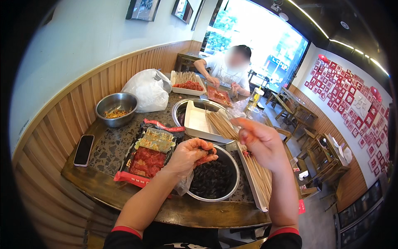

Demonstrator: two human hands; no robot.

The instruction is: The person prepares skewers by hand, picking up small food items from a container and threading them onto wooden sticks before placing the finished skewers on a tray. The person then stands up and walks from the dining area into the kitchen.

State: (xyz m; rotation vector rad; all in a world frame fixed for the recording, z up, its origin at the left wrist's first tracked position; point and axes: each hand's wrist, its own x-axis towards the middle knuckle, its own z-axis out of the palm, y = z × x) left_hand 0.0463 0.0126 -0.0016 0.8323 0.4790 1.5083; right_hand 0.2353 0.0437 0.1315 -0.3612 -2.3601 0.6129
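My left hand (194, 154), in a clear plastic glove, pinches a small dark piece of food above the rim of a metal bowl (213, 177) filled with dark, wet pieces. My right hand (259, 137) is raised beside the bundle of bamboo skewers (222, 126), its fingertips stained red; whether it holds a thin skewer cannot be made out. That bundle lies across a white tray (199, 119), which rests on a larger metal basin (178, 109). To the right, a long white tray (253, 183) holds more skewers with food at their far ends. Red marinated meat (147, 162) lies on an opened black and red package.
A steel bowl with yellowish shreds (116, 105), a white plastic bag (149, 90) and a phone (84, 150) are at the left. Across the table, a person (231, 68) handles skewers beside a tray of red meat (219, 95). A drink cup (255, 98) stands at the far right.
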